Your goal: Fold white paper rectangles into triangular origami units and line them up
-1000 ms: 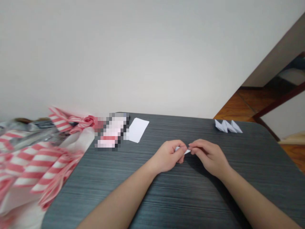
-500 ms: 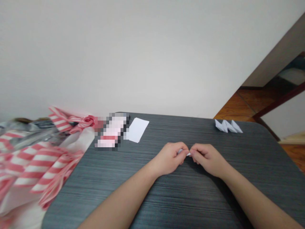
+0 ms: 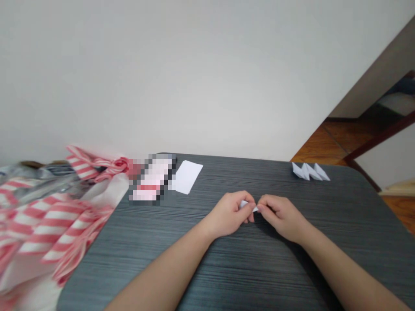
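Observation:
My left hand (image 3: 232,214) is closed on a small folded piece of white paper (image 3: 255,209), mostly hidden behind its fingers. The thumb and fingertips of my right hand (image 3: 281,216) pinch the paper's right end. Both hands meet over the middle of the dark table (image 3: 227,268), fingertips nearly touching. Toward the back right stand folded white paper pieces (image 3: 311,172) in a zigzag row, apart from my hands. Flat white paper sheets (image 3: 188,177) lie at the back left of the table.
A blurred-out phone-like object (image 3: 152,177) lies beside the sheets at the table's left edge. Red-and-white striped fabric (image 3: 55,220) is heaped to the left of the table. A pale wall (image 3: 194,77) rises behind it, and wooden floor (image 3: 337,136) shows at the right.
My fingers have shifted slightly around the folded paper, and a little more of its white surface shows. The right hand's lower fingers have tucked in. Other things stay in place.

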{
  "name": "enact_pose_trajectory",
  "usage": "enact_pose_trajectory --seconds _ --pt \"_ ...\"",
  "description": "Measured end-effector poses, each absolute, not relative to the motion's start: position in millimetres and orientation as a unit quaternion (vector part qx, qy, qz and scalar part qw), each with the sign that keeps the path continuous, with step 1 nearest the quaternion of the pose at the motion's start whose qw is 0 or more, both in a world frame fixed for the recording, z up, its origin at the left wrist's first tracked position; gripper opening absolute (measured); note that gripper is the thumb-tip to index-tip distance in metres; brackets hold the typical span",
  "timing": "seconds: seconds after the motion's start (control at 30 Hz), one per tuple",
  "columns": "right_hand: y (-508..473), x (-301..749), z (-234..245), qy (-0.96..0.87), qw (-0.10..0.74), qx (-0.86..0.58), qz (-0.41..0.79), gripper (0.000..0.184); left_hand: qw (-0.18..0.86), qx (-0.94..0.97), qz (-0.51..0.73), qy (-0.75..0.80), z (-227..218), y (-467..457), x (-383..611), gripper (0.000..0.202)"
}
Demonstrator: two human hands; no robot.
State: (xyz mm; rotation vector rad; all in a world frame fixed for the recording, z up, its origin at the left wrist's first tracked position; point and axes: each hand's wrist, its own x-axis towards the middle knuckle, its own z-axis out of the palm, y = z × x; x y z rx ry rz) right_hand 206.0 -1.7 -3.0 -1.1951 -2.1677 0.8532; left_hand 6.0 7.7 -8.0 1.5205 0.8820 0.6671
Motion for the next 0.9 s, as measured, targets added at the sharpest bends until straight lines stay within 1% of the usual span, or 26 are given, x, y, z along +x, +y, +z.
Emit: enact_pose_trajectory --seconds 0.23,0.33,0.4,0.47,0.6,0.77,0.9 --pt "-2.8 204.4 4.1 -0.802 0.238 -0.424 0.347 0.025 0.578 0.665 0.284 0.377 -9.0 6.9 4.9 0.016" --pt "-1.9 205.1 4.2 -0.788 0.263 -0.439 0.343 0.025 0.603 0.625 0.321 0.378 -10.2 7.2 6.9 0.016" --pt "-1.3 206.2 3.1 -0.771 0.284 -0.456 0.341 0.024 0.628 0.583 0.356 0.372 -10.3 8.0 8.8 0.026" --pt "-0.8 207.8 1.5 -0.753 0.305 -0.475 0.337 0.024 0.649 0.547 0.383 0.365 -9.8 9.3 10.6 0.032" --pt "-0.6 210.6 0.3 -0.726 0.342 -0.502 0.324 0.025 0.658 0.508 0.414 0.371 -8.6 12.3 11.9 0.031" --pt "-0.7 211.8 1.2 -0.702 0.370 -0.525 0.309 0.025 0.639 0.528 0.399 0.392 -9.7 14.2 11.2 0.026" --pt "0.7 213.9 -3.3 -0.697 0.353 -0.515 0.351 0.025 0.628 0.541 0.374 0.416 -11.4 13.3 10.6 0.027"
